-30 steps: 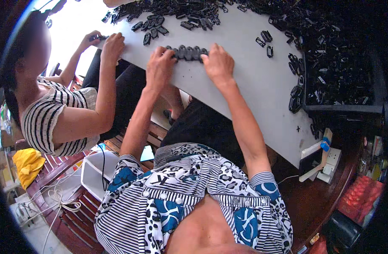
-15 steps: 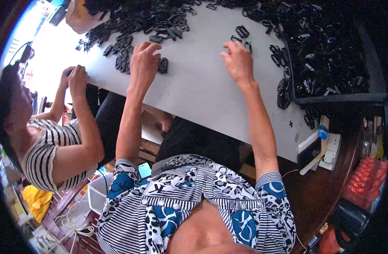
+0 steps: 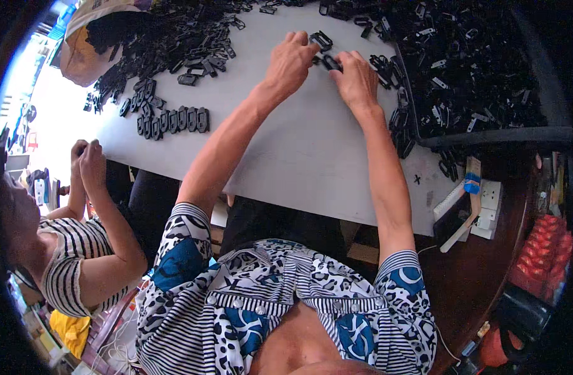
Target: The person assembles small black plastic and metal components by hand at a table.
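black plastic clip (image 3: 331, 62) pinched between left hand (image 3: 291, 62) and right hand (image 3: 356, 80).

The person wears a short-sleeved shirt (image 3: 268, 300) in a busy print of white, black and blue: spotted animal-style patches, bold blue blocks and bands of thin black-and-white stripes. Striped cuffs end each sleeve, at about 8 and 4 o'clock. A row of small pale buttons (image 3: 258, 307) crosses the striped placket. Forearms and both hands are bare, without watch or rings.
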`<state>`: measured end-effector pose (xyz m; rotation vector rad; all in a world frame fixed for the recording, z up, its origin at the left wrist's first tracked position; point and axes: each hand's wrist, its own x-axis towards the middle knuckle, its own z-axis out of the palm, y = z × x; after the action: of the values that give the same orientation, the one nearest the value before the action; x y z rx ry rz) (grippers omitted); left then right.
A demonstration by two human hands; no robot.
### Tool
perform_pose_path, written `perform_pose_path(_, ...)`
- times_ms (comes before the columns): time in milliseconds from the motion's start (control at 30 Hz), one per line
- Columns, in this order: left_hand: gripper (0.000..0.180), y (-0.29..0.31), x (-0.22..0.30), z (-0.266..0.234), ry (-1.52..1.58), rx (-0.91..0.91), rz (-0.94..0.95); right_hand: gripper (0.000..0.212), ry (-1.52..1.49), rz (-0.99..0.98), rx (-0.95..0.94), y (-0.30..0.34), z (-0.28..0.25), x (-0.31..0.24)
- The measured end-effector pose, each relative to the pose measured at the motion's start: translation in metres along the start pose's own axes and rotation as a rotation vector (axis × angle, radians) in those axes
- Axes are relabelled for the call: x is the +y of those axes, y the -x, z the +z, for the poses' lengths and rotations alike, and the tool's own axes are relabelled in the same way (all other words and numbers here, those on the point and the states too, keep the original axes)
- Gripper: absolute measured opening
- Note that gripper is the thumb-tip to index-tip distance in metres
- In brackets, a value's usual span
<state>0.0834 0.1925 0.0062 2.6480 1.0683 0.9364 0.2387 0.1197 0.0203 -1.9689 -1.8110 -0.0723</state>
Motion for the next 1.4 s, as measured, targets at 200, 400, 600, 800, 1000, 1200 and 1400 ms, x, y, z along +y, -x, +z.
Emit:
perform_pose_path(200, 0.018, 0.007, 0.001, 0.012, -0.036, -0.092, 0.028, 0.012, 0.072, -0.082, -0.007, 0.018, -0.003, 0.008)
perform_pose_path(400, 0.018, 0.037, 0.007, -0.028, 1.224, -0.153, -0.565, 0.018, 0.288, -0.211, -0.041, 0.056, -0.010, 0.001)
perform_pose_path(600, 0.022, 0.076, 0.014, -0.043, 1.257, -0.175, -0.564, 0.033, 0.162, -0.380, 0.047, 0.092, -0.030, 0.009)
perform_pose_path(800, 0.026, 0.105, 0.061, -0.047, 0.846, -0.149, -0.400, 0.033, -0.123, -0.198, -0.020, 0.084, -0.047, 0.003)
perform_pose_path(1000, 0.034, 0.114, 0.067, -0.044, 0.484, -0.143, -0.226, 0.029, -0.071, -0.225, -0.091, 0.081, -0.034, -0.005)
perform_pose_path(1200, 0.040, 0.122, 0.060, -0.047, 0.319, -0.027, -0.215, 0.034, -0.071, -0.379, -0.080, 0.073, -0.044, 0.005)
perform_pose_path(1400, 0.035, 0.123, 0.054, -0.040, 0.300, -0.049, -0.215, 0.030, -0.095, -0.516, -0.161, 0.064, -0.033, 0.017)
